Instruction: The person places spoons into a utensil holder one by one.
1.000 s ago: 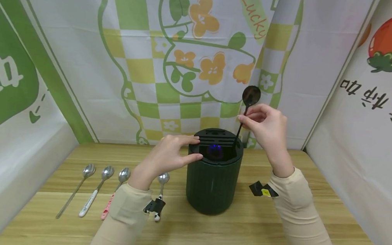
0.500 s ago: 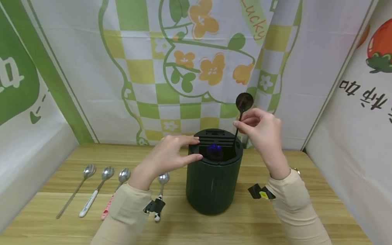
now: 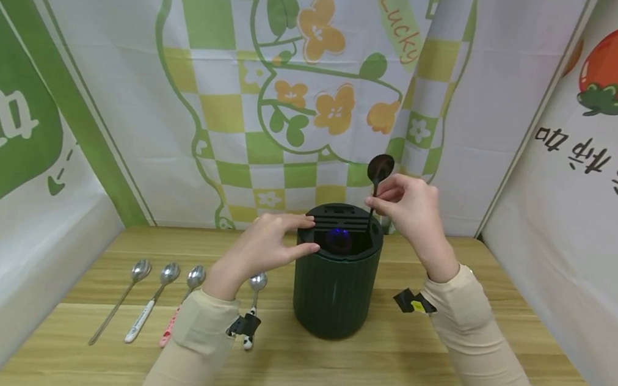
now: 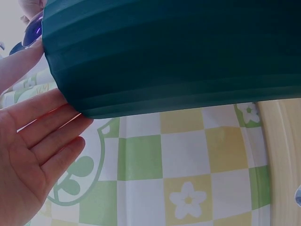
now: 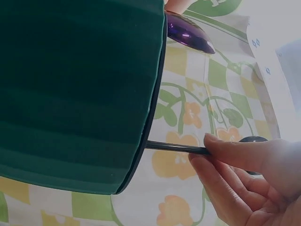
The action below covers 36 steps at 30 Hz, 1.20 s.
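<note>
A dark green ribbed utensil holder with a slotted black top stands upright on the table. My left hand touches its rim on the left; in the left wrist view the fingers look straight against the holder's edge. My right hand pinches a black spoon by its handle between thumb and fingertips. The spoon's bowl points up, and its handle's lower end is hidden inside the holder's right side. A shiny purple-blue spoon sticks out of the same top.
Left of the holder, several metal spoons lie on the wooden table: a plain one, a white-handled one, a pink-handled one partly behind my left wrist, and a black-and-white-handled one. A checkered cloth hangs behind.
My right hand has moved down and slightly left with the black spoon, whose handle has sunk deeper into the holder. The left hand has stayed at the rim.
</note>
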Motion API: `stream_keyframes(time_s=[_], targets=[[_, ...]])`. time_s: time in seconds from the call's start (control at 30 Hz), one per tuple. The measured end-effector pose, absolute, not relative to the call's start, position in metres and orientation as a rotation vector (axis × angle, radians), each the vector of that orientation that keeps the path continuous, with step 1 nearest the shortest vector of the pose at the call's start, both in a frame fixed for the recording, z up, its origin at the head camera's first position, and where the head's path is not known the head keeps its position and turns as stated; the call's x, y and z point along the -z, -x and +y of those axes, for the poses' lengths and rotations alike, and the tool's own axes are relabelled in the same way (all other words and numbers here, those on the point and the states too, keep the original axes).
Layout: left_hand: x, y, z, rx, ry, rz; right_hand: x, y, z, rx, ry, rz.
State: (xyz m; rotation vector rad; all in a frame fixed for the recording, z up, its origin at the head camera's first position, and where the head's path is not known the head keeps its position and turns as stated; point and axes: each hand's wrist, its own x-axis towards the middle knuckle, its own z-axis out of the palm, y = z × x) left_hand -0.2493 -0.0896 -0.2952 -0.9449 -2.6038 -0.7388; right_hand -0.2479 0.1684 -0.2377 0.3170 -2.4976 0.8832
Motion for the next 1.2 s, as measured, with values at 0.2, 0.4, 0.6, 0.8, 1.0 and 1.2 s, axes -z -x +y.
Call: stream_keyframes(time_s=[0.2, 0.4, 0.6, 0.8, 1.0, 1.2], targets=[[0.2955, 0.2495, -0.0896, 0.742, 0.951, -2.595, 0.2364, 0.2477, 0.1685, -0.862, -0.335, -2.544], [0.2958, 0.2489, -0.0895, 0.747, 0.956, -2.592, 0.2367, 0.2482, 0.1699, -0.850, -0.363, -2.546], [0.2959, 0.2494, -0.0897, 0.741, 0.958, -2.588, 0.2391, 0.2488, 0.1702, -0.859, -0.364, -2.595], [0.2953, 0.2489, -0.0898, 0.743, 0.947, -2.601, 0.2414, 0.2498, 0.1709, -0.853, -0.355, -2.636], [0.2945, 0.2486, -0.0898, 0.738, 0.953, -2.602, 0.2411, 0.2504, 0.1715, -0.828, -0.360, -2.658], [0.2951, 0.2483, -0.0899, 0.731, 0.957, -2.596, 0.2414, 0.2510, 0.1717, -0.808, -0.364, -2.673]])
